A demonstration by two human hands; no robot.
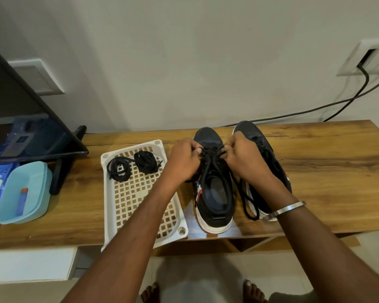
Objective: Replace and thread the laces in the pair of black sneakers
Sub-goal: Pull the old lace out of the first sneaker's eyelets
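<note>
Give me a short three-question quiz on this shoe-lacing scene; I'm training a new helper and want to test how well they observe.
1. True or false: both hands are working on the same sneaker.
2. Where do the two bundles of spare laces lie? A) in the blue tub B) in the white tray C) inside a sneaker
3. What does the person wear on the right wrist?

Key
1. True: the left hand and right hand both pinch laces at the left sneaker; the right sneaker stands beside it.
2. B: the spare laces lie at the far end of the white tray, not in the blue tub.
3. A metal bangle.
</note>
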